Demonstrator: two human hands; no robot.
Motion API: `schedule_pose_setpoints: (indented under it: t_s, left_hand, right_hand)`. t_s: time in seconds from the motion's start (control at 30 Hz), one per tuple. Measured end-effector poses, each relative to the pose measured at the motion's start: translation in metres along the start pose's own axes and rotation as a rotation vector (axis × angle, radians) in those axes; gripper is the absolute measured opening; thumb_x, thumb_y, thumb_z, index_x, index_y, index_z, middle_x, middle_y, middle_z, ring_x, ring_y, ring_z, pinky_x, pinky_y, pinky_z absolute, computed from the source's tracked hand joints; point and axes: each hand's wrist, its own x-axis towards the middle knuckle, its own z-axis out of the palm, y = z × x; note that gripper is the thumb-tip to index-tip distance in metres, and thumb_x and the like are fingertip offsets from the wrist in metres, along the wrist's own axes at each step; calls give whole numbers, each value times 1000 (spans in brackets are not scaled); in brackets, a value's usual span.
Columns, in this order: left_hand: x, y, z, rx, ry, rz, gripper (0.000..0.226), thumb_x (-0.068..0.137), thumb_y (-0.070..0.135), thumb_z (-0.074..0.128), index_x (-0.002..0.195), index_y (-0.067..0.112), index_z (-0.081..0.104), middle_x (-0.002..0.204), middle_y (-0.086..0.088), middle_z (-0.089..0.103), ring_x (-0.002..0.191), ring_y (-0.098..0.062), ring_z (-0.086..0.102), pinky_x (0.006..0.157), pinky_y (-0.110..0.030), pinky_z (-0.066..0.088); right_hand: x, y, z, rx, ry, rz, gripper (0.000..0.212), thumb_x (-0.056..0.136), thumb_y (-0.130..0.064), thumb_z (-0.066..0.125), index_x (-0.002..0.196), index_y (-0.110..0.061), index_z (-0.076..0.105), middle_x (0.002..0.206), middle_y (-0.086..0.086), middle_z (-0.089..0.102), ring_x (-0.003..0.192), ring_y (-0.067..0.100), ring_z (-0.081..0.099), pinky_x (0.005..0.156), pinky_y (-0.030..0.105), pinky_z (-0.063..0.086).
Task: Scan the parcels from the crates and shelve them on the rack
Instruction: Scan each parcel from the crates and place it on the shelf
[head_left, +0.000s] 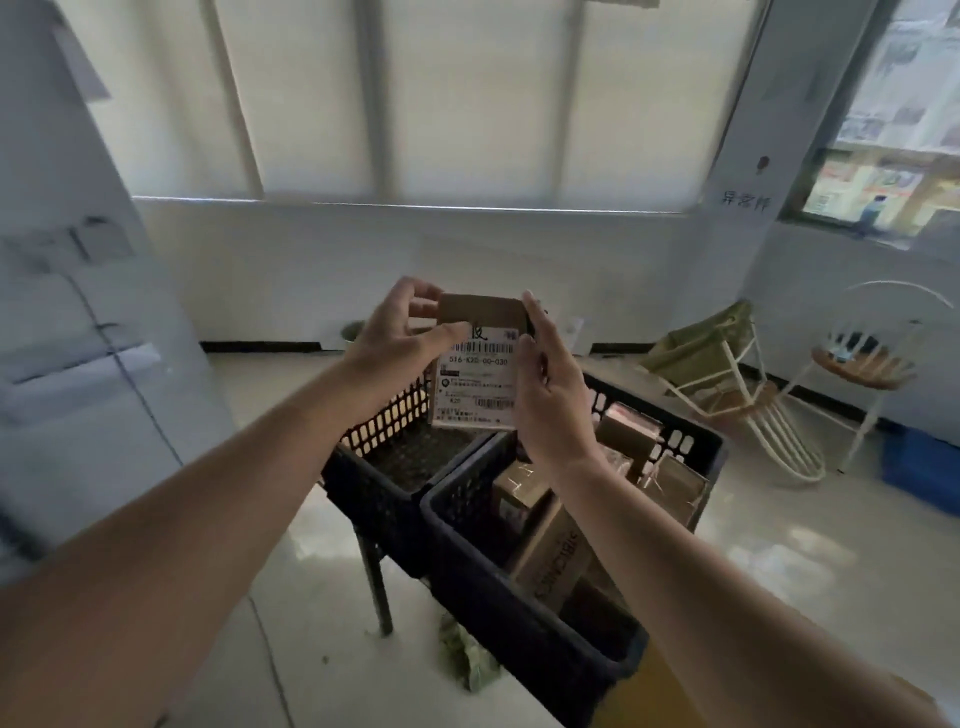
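Observation:
I hold a small brown cardboard parcel (475, 384) upright in front of me, its white shipping label with barcodes facing me. My left hand (400, 338) grips its upper left corner, thumb on the label. My right hand (545, 395) holds its right edge. Below stand two black plastic crates on a stand. The left crate (384, 493) looks bare inside where I can see. The right crate (519, 587) holds several brown cardboard parcels (556, 551). No scanner or rack is in view.
A white wall with blinds fills the back. A white cabinet (78, 338) stands at left. White wire chairs (737, 384) and a blue bin (924, 462) sit at right. Crumpled green paper (467, 649) lies on the floor under the crates.

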Motion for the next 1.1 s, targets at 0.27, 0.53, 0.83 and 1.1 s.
schedule_pose_setpoints:
  t_s: [0.27,0.53,0.83,1.1]
  left_hand:
    - [-94,20,-73,103,232,95,66,99,12,70,151,40,41,143,-1,61,132,-12,59,93,-35,62]
    - [-209,33,-167,230,395,43,90,93,5,76,154,43,22,159,3,46,138,-10,53,87,-20,58]
    - [-359,31,-290,399,710,10,93,91,19,81,159,51,27,136,7,41,112,20,50,79,-5,51]
    - [-484,35,-388,424,824,-23,93,91,19,82,161,48,28,148,9,51,128,5,54,95,-19,57]
  right_hand:
    - [-22,-40,87,92,-145,-76,43,114,-39,45,152,-58,46,120,-16,69,109,12,69,93,52,63]
    - [-83,-82,196,230,-410,-137,44,115,-32,45,156,-49,48,127,-21,65,105,-8,67,72,16,59]
    - [-200,-142,337,281,-611,-146,45,115,-36,42,156,-54,43,130,-3,65,109,26,71,62,38,62]
    - [-300,-179,456,324,-718,-174,46,115,-34,41,158,-50,42,134,-4,66,108,16,72,67,31,60]
